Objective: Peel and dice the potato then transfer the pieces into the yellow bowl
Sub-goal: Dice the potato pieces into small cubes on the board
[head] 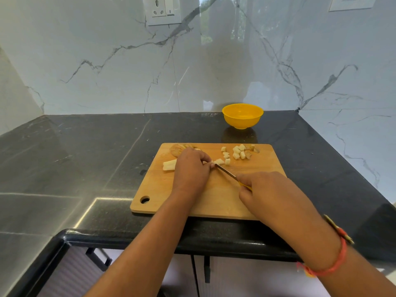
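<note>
On the wooden cutting board my left hand holds down pale peeled potato strips, its fingers curled over them. My right hand grips the yellow handle of a knife; the blade tip meets the strips just beside my left fingertips. Several diced potato pieces lie at the board's far right. More potato, with some brown skin, sits at the board's far left corner. The yellow bowl stands behind the board near the wall and looks empty.
The board lies on a dark stone counter with a marble backsplash behind it. The counter's rounded front edge runs below my forearms. A wall socket is high on the wall.
</note>
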A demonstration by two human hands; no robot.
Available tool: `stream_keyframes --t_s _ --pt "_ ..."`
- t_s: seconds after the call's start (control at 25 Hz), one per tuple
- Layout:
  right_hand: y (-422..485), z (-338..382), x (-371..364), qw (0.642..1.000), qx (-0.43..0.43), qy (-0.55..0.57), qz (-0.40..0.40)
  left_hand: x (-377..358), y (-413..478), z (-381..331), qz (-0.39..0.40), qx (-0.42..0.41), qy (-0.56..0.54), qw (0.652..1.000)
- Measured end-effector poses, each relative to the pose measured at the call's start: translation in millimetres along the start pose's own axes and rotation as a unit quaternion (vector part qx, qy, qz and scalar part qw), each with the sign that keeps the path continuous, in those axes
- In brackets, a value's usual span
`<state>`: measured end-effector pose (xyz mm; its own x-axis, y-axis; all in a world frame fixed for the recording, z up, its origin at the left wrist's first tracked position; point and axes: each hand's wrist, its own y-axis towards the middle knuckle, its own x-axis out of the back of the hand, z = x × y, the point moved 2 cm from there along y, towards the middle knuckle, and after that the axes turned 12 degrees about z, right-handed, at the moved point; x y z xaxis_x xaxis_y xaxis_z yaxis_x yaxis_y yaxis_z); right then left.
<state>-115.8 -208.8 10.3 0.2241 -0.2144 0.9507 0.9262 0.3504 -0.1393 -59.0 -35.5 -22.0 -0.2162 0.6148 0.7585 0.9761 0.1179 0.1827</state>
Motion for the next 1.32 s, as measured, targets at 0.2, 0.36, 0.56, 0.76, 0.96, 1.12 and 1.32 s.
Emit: stream_keyframes --t_s 0.2,0.36,0.56,0.76,0.96,1.12,1.32 --pt "-19 -9 6 0.994 0.011 0.018 -0.105 1 -2 -1 0.011 -0.004 -0.016 1.000" --pt "-11 -16 2 0.989 0.002 0.071 -0.129 2 -6 -1 0.021 -0.013 -0.040 0.999" --pt "-6 -27 -8 0.978 -0.011 0.149 -0.148 3 -6 -8 0.050 -0.024 -0.010 0.998" --pt "-4 -31 -13 0.971 -0.023 0.162 -0.175 -2 13 -21 0.109 -0.007 0.069 0.992" --pt "-5 -35 -13 0.965 -0.031 0.179 -0.189 -20 26 -38 0.106 -0.006 0.048 0.993" --pt "-6 -37 -13 0.961 -0.029 0.181 -0.206 -29 27 -46 0.102 -0.007 0.011 0.995" --pt "-7 -33 -12 0.966 -0.001 0.170 -0.194 -3 11 -34 0.071 -0.027 -0.036 0.996"
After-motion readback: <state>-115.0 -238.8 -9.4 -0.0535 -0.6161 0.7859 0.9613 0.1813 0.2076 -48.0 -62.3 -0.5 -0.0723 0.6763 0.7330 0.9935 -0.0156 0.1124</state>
